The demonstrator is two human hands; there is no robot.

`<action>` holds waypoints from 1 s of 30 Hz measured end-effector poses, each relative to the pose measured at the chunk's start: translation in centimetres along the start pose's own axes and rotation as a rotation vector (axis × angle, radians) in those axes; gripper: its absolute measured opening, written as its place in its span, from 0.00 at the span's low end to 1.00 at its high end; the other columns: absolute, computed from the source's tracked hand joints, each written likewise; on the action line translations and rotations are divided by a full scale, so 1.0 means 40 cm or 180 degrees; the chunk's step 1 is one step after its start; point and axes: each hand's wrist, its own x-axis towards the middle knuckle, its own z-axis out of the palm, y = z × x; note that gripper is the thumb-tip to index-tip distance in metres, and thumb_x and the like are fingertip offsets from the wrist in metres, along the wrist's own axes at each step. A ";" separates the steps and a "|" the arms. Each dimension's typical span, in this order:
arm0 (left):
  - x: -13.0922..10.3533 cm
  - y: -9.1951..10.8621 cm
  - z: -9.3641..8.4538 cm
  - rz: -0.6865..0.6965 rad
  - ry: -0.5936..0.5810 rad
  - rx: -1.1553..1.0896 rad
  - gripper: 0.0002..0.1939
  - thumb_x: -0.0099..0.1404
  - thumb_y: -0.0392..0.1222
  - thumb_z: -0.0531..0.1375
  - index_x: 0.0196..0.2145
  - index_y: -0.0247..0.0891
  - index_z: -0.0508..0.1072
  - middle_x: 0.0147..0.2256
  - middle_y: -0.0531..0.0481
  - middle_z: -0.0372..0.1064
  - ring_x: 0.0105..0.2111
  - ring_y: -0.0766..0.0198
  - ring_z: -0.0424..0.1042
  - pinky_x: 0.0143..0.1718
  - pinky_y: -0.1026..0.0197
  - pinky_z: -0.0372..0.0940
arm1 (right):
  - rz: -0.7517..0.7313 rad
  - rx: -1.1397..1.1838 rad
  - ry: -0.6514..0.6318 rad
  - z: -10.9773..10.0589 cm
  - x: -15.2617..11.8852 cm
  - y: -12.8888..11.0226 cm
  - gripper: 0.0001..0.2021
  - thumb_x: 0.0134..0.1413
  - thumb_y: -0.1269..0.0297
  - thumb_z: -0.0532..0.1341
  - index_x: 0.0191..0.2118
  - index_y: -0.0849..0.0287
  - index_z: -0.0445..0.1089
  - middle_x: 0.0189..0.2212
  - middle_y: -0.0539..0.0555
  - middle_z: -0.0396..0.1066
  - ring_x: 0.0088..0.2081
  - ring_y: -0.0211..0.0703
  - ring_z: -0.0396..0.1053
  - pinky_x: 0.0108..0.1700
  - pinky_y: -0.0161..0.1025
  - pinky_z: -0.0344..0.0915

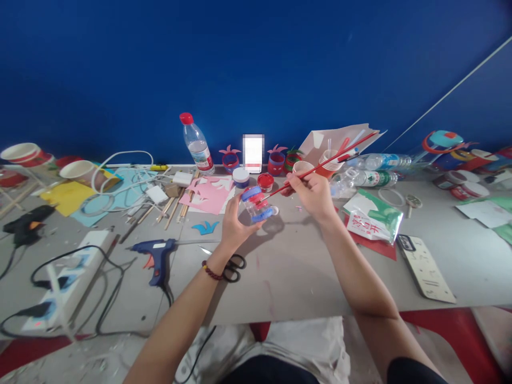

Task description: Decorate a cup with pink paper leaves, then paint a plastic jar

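Observation:
Held in my left hand is a small clear plastic bottle piece with blue bands at both ends and red paint between them. My right hand pinches a long red paintbrush, its tip touching the red part of the piece. Just behind stands an open jar of red paint. Beside that jar is a second paint jar with a white lid. Black-handled scissors lie partly under my left wrist. A blue paper cutout rests left of my left hand.
A blue glue gun and a white power strip with loose cables lie at left. Upright near the wall is a red-capped bottle. A phone and lying plastic bottles are at right.

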 end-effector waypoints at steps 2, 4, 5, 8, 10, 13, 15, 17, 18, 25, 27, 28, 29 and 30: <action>0.001 0.000 -0.001 0.0005 0.0008 0.0002 0.43 0.49 0.49 0.73 0.60 0.44 0.60 0.51 0.41 0.69 0.51 0.46 0.71 0.52 0.42 0.68 | 0.0020 -0.0019 -0.0071 0.009 -0.005 0.001 0.19 0.53 0.46 0.66 0.30 0.61 0.72 0.24 0.54 0.77 0.27 0.43 0.78 0.34 0.39 0.77; 0.001 0.001 -0.002 -0.0035 0.0013 0.0024 0.44 0.49 0.49 0.73 0.60 0.44 0.60 0.51 0.41 0.69 0.51 0.46 0.71 0.52 0.42 0.69 | 0.0017 -0.0091 -0.0105 0.017 -0.010 -0.003 0.19 0.53 0.46 0.66 0.30 0.61 0.73 0.24 0.54 0.77 0.27 0.43 0.78 0.34 0.39 0.77; 0.000 0.001 -0.002 -0.0069 0.0005 0.0040 0.44 0.48 0.49 0.73 0.60 0.44 0.60 0.51 0.41 0.69 0.51 0.46 0.71 0.52 0.42 0.69 | 0.0009 -0.0124 -0.0112 0.019 -0.011 -0.005 0.20 0.53 0.46 0.66 0.30 0.61 0.73 0.24 0.54 0.77 0.28 0.43 0.78 0.34 0.39 0.77; -0.001 -0.001 -0.001 -0.0102 0.0004 0.0027 0.44 0.48 0.50 0.73 0.59 0.44 0.61 0.51 0.41 0.69 0.51 0.46 0.71 0.52 0.41 0.68 | -0.0020 -0.0158 -0.0059 0.021 -0.012 -0.011 0.20 0.52 0.44 0.65 0.30 0.60 0.72 0.24 0.54 0.77 0.28 0.44 0.78 0.34 0.40 0.77; -0.003 -0.004 0.001 -0.0057 0.0049 -0.0045 0.44 0.49 0.51 0.73 0.60 0.44 0.61 0.51 0.40 0.69 0.51 0.45 0.71 0.53 0.41 0.68 | -0.0042 -0.0157 0.0010 0.017 -0.011 -0.012 0.20 0.52 0.44 0.65 0.29 0.60 0.72 0.23 0.54 0.77 0.27 0.45 0.78 0.33 0.41 0.77; -0.005 -0.012 0.005 -0.0007 0.0143 -0.0125 0.44 0.49 0.51 0.72 0.60 0.44 0.60 0.51 0.40 0.69 0.51 0.44 0.71 0.52 0.41 0.68 | -0.0093 -0.0204 0.0097 0.008 -0.006 -0.011 0.19 0.53 0.45 0.65 0.29 0.59 0.71 0.23 0.53 0.77 0.27 0.45 0.78 0.34 0.41 0.78; -0.006 -0.015 0.006 -0.0014 0.0177 -0.0158 0.44 0.49 0.51 0.72 0.60 0.44 0.60 0.51 0.40 0.69 0.52 0.44 0.71 0.52 0.41 0.68 | -0.0148 -0.0247 0.0137 0.002 -0.003 -0.009 0.19 0.53 0.45 0.65 0.29 0.58 0.71 0.23 0.54 0.77 0.28 0.45 0.79 0.34 0.42 0.78; -0.007 -0.018 0.005 -0.0038 0.0177 -0.0173 0.44 0.50 0.51 0.72 0.60 0.43 0.60 0.52 0.39 0.69 0.52 0.44 0.71 0.53 0.40 0.68 | -0.0197 -0.0290 0.0199 -0.003 0.000 -0.009 0.19 0.54 0.45 0.65 0.29 0.58 0.71 0.23 0.54 0.76 0.27 0.45 0.78 0.34 0.42 0.78; -0.008 -0.019 0.004 -0.0052 0.0172 -0.0172 0.44 0.50 0.51 0.72 0.60 0.43 0.60 0.52 0.39 0.69 0.52 0.44 0.71 0.53 0.39 0.68 | -0.0213 -0.0322 0.0249 -0.006 0.002 -0.008 0.19 0.53 0.45 0.65 0.29 0.58 0.71 0.23 0.54 0.76 0.27 0.45 0.78 0.34 0.42 0.78; -0.007 -0.018 0.002 -0.0153 0.0179 -0.0036 0.43 0.51 0.52 0.71 0.61 0.43 0.60 0.52 0.39 0.69 0.53 0.44 0.71 0.53 0.39 0.68 | -0.0212 -0.0364 0.0385 -0.020 0.007 -0.013 0.17 0.54 0.48 0.65 0.29 0.59 0.71 0.23 0.53 0.76 0.27 0.43 0.78 0.34 0.40 0.78; -0.006 -0.018 0.002 -0.0132 0.0195 -0.0047 0.43 0.51 0.52 0.71 0.61 0.42 0.60 0.52 0.39 0.69 0.53 0.44 0.71 0.53 0.39 0.68 | -0.0129 -0.0262 0.0247 -0.017 0.004 -0.013 0.16 0.55 0.49 0.65 0.30 0.59 0.72 0.23 0.53 0.76 0.27 0.43 0.78 0.35 0.40 0.78; -0.005 -0.018 0.003 -0.0123 0.0206 -0.0062 0.43 0.51 0.52 0.72 0.61 0.42 0.60 0.51 0.39 0.69 0.53 0.44 0.71 0.53 0.40 0.68 | -0.0088 -0.0214 0.0162 -0.014 0.002 -0.013 0.16 0.55 0.49 0.65 0.30 0.59 0.72 0.23 0.53 0.76 0.28 0.43 0.78 0.35 0.40 0.78; -0.005 -0.019 0.004 -0.0120 0.0210 -0.0075 0.43 0.51 0.51 0.72 0.61 0.43 0.60 0.51 0.39 0.69 0.53 0.44 0.71 0.53 0.40 0.68 | -0.0053 -0.0173 0.0086 -0.010 -0.001 -0.013 0.17 0.54 0.48 0.65 0.30 0.59 0.72 0.24 0.53 0.77 0.28 0.44 0.78 0.35 0.40 0.78; -0.004 -0.020 0.004 -0.0121 0.0216 -0.0083 0.44 0.50 0.51 0.72 0.61 0.43 0.60 0.52 0.39 0.69 0.53 0.44 0.71 0.53 0.40 0.68 | -0.0028 -0.0144 0.0026 -0.006 -0.004 -0.013 0.17 0.54 0.48 0.65 0.30 0.59 0.72 0.24 0.54 0.77 0.28 0.44 0.78 0.35 0.40 0.78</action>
